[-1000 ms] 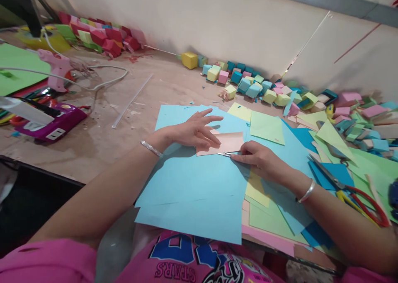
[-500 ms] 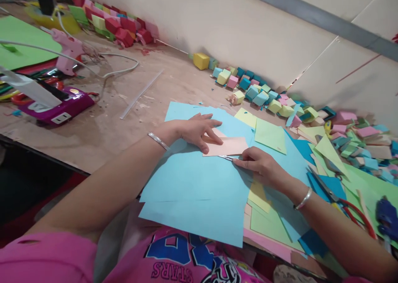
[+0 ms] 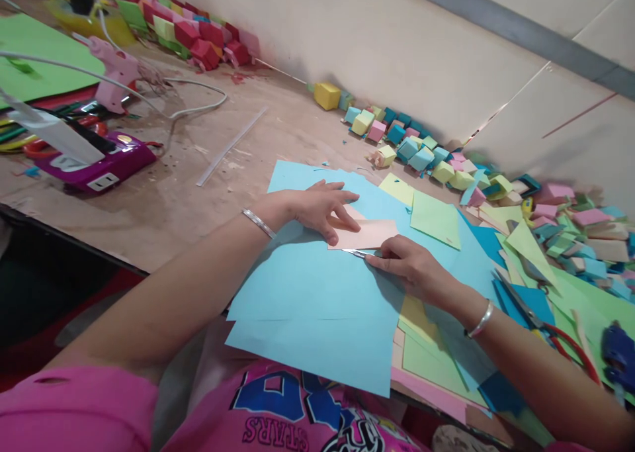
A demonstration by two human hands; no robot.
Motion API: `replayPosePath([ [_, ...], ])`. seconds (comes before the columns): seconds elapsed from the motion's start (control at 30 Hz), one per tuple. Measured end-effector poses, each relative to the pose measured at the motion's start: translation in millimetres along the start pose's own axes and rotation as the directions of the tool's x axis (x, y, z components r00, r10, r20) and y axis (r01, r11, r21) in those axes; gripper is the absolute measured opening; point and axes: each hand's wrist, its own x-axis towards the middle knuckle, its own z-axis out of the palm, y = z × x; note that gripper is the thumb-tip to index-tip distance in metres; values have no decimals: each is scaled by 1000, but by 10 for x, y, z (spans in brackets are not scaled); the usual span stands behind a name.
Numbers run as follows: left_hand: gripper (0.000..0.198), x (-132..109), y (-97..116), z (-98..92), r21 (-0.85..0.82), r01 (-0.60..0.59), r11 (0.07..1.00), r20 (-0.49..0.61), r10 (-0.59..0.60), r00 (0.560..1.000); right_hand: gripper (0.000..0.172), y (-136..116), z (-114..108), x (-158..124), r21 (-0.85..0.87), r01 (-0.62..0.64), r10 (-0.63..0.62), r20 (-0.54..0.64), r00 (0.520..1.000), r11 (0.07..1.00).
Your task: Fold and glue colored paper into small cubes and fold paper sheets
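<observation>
A small peach paper piece [image 3: 364,234], folded or layered, lies on large light-blue sheets [image 3: 312,300]. My left hand [image 3: 325,210] rests flat with fingers spread, its thumb and fingertips pressing the left part of the peach paper. Another bit of peach paper shows behind those fingers. Closed round a slim silver metal tool [image 3: 355,253], my right hand [image 3: 409,263] sits at the paper's lower right. The tool's pointed end lies along the paper's near edge; its handle is hidden in my fingers, so I cannot tell its exact kind.
Red-handled scissors [image 3: 533,319] and a dark blue glue gun [image 3: 619,356] lie at the right among paper sheets. Small paper boxes [image 3: 421,157] line the wall. At the left are a pink glue gun [image 3: 115,75], a purple power strip [image 3: 109,167] and a clear glue stick [image 3: 232,146].
My right hand has slid the silver tool a little left along the peach paper's near edge. My left hand stays pressed on the paper. The view has shifted slightly.
</observation>
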Motion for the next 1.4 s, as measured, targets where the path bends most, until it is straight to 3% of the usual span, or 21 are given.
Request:
replayPosePath([
  [1.0, 53, -31, 11, -26, -7, -6, 1000, 23, 6, 1000, 37, 11, 1, 146, 14, 107, -108, 36, 994, 994],
  [1.13, 54, -46, 38, -44, -20, -7, 1000, 30, 8, 1000, 36, -57, -39, 120, 82, 165, -171, 82, 982, 983],
  [1.2, 54, -48, 41, -45, -13, -6, 1000, 35, 6, 999, 39, -105, -81, 54, 154, 166, -175, 50, 983, 974],
  [1.3, 54, -47, 28, -40, -6, -11, 1000, 32, 11, 999, 42, -59, -175, -176, 242, 31, 5, -146, 989, 970],
  [1.33, 54, -47, 21, -39, -8, -15, 1000, 31, 15, 999, 41, 5, -209, -288, 230, -62, 117, -233, 965, 971],
  [1.4, 54, -46, 8, -40, -11, -25, 1000, 33, 25, 999, 38, 194, -269, -540, 114, -311, 330, -394, 858, 944],
])
